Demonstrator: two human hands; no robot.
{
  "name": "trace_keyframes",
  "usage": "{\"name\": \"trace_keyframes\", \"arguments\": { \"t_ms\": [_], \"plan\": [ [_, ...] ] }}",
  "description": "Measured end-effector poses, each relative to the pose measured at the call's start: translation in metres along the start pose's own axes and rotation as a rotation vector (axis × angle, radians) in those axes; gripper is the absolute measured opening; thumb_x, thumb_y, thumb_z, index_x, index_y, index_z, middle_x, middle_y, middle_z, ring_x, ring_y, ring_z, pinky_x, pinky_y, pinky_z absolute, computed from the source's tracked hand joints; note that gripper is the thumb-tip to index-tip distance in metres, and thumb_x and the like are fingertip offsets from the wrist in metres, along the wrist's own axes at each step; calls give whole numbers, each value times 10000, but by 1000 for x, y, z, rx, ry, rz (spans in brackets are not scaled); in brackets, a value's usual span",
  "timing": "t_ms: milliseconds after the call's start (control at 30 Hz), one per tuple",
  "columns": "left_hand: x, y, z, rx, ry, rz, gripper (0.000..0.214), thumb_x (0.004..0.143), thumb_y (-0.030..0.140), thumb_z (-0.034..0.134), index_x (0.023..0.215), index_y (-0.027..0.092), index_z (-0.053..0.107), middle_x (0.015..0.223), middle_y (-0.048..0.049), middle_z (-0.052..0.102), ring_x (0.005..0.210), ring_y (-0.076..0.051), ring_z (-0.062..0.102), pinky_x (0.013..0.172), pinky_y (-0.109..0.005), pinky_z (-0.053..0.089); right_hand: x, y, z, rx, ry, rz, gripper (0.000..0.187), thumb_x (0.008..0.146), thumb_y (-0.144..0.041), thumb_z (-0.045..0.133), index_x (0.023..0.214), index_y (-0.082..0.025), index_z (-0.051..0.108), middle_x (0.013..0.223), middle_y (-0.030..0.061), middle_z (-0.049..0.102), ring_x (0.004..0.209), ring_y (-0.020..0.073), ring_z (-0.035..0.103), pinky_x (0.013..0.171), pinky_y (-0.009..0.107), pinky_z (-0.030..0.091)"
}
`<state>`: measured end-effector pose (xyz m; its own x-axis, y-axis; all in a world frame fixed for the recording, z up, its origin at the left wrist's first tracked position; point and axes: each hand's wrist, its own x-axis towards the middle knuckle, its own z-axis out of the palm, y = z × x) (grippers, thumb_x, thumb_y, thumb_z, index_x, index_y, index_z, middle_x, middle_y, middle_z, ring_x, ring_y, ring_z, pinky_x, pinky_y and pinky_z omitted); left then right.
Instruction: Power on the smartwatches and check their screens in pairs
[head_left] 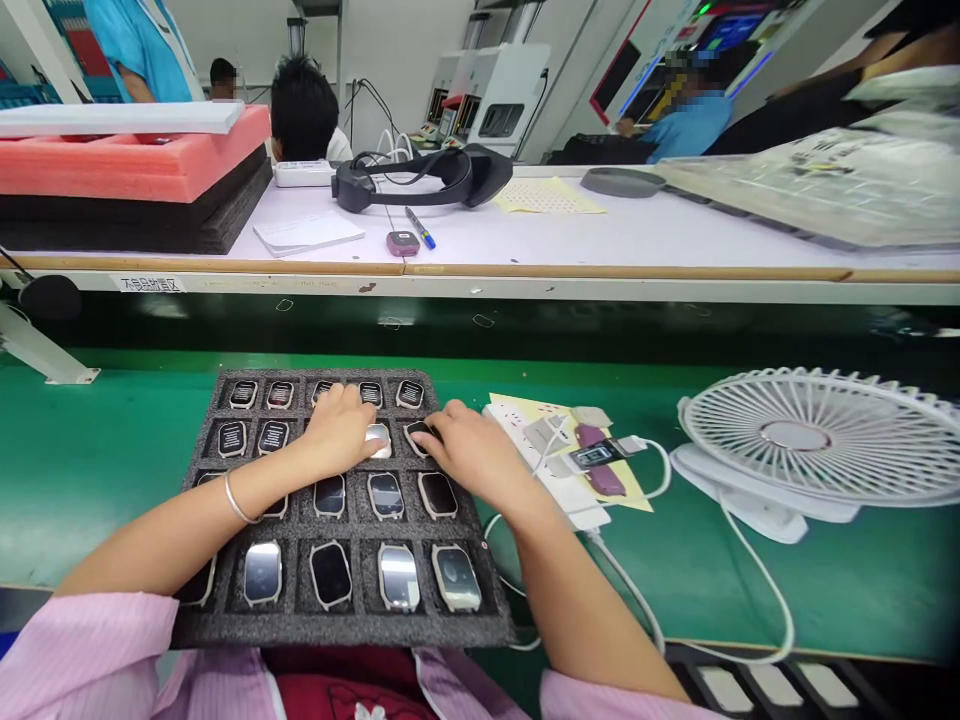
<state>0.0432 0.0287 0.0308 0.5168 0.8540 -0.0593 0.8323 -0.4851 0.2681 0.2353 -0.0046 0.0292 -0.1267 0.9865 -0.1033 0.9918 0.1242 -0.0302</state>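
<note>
A dark grey foam tray [341,632] holds rows of smartwatch bodies, each in its own compartment. My left hand [341,430] reaches across the tray with its fingers spread loosely over the upper rows. Its thumb lies at a watch [380,447] in the second row, whose screen looks bright. At the right end of that row, the thumb and fingertips of my right hand [472,450] touch a dark-screened watch [417,438] sitting in its compartment. Several upper watches, such as the corner one [409,394], show white text. My left forearm hides part of the tray.
Right of the tray lie a white power strip [589,515], cables and a small display device [600,454] on yellow paper. A white fan [795,440] stands farther right. The raised shelf [465,255] carries a black headset [420,190] and pink foam [202,160]. People sit beyond.
</note>
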Motion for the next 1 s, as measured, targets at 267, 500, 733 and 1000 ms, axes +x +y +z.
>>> {"name": "trace_keyframes", "arguments": {
  "t_ms": [267, 500, 733, 1000],
  "plan": [
    [-17, -22, -29, -988, 29, 84, 264, 761, 237, 752, 788, 193, 493, 998, -67, 683, 905, -203, 669, 817, -367, 527, 1, -9, 1, 317, 78, -71, 42, 917, -230, 569, 928, -197, 546, 893, 82, 669, 830, 252, 661, 668, 303, 398],
    [-35, -49, -52, -1573, 322, -270, 440, 675, 432, 844, 960, 151, 662, 796, -42, 696, 574, -92, 562, 529, -233, 417, 27, -50, -11, 1544, -141, -244, 277, 917, -415, 592, 1090, -207, 534, 949, 55, 735, 518, 103, 530, 560, 270, 413],
    [-48, -54, -36, -1374, 431, -364, 347, 669, 269, 740, 976, 162, 618, 684, 49, 561, 549, -86, 463, 543, -245, 361, 31, -91, -13, 2016, -411, -241, 386, 812, -365, 789, 1138, -212, 652, 1130, 75, 726, 818, 167, 728, 797, 328, 559],
    [-47, -62, -13, -963, 531, -246, 308, 754, 284, 605, 1045, 183, 596, 1028, -59, 676, 968, -206, 621, 892, -359, 473, 33, -89, 11, 1986, -401, -226, 522, 778, -418, 841, 1221, -256, 618, 1040, 20, 694, 813, 153, 739, 831, 333, 567]
  ]
}}
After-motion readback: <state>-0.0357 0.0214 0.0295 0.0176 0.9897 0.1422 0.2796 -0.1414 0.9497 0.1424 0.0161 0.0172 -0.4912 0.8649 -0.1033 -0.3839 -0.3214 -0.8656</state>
